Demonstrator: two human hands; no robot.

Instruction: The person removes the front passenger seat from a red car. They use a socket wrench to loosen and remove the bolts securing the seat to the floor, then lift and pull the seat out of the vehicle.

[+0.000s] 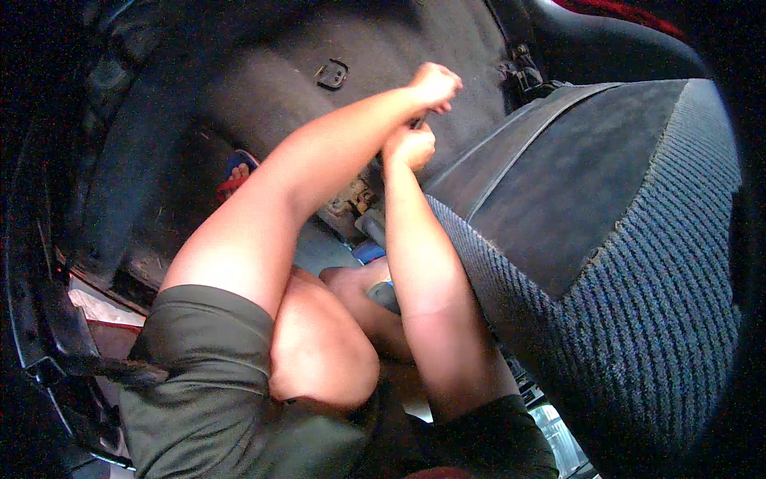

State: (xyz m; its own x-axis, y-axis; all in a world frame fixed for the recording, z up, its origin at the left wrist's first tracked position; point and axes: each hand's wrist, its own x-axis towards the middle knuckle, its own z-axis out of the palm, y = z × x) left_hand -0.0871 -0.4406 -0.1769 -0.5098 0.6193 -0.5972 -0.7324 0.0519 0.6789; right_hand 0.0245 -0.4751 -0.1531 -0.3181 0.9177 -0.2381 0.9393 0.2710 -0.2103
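Dark green sleeves [207, 339] sit closest to the camera, at eight and five o'clock, with a bare knee [331, 351] between them toward seven. Both forearms run up to meet just past twelve o'clock, over the grey floor covering [471, 48] of a vehicle. There the right hand [409, 147] is curled tight, apparently around a slim dark piece [416, 123], which shows between the two hands. Just above, the left hand [437, 88] has its fingers bent inward; I cannot tell whether they pinch anything. At three o'clock stands a seat [630, 239] in ribbed blue-grey cloth with a dark panel. A rusty metal bracket [351, 198] lies near the centre, toward eleven, and a small black plate [333, 74] rests on the floor between eleven and twelve.

To work well here, I'd keep the right grip firm and the left fingers light, with steady, short movements. The raised left forearm should stay clear of the line of sight, and the knuckles away from the bracket's edges.
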